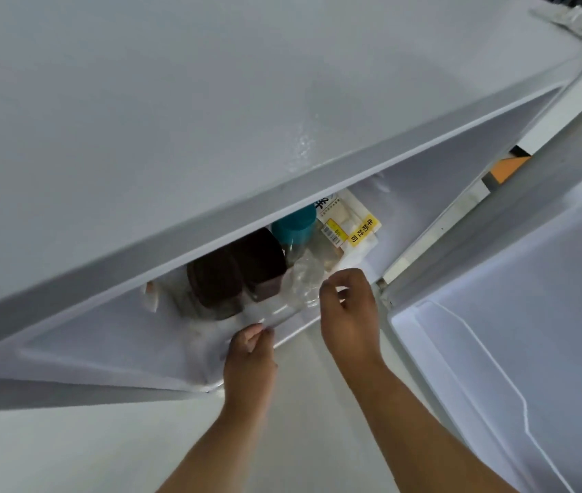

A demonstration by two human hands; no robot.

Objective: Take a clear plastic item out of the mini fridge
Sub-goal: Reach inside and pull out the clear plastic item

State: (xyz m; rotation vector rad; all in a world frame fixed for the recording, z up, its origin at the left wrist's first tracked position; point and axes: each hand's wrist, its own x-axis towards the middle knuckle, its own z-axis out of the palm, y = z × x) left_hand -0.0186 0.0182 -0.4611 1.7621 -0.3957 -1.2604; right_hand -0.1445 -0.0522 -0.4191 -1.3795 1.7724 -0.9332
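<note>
I look down over the white top of the mini fridge (211, 119) into its open compartment. A clear plastic item (282, 297) lies at the front of the fridge floor, blurred and see-through. My left hand (250, 354) pinches its near edge at the fridge's front lip. My right hand (348, 311) is at the item's right end, fingers curled around the clear plastic. How far the item extends inward I cannot tell.
Behind the clear item stand two dark brown containers (236, 275), a teal-capped bottle (294, 225) and a bread package with a yellow label (350, 225). The open fridge door (513, 332) hangs at the right. Pale floor (104, 450) lies below.
</note>
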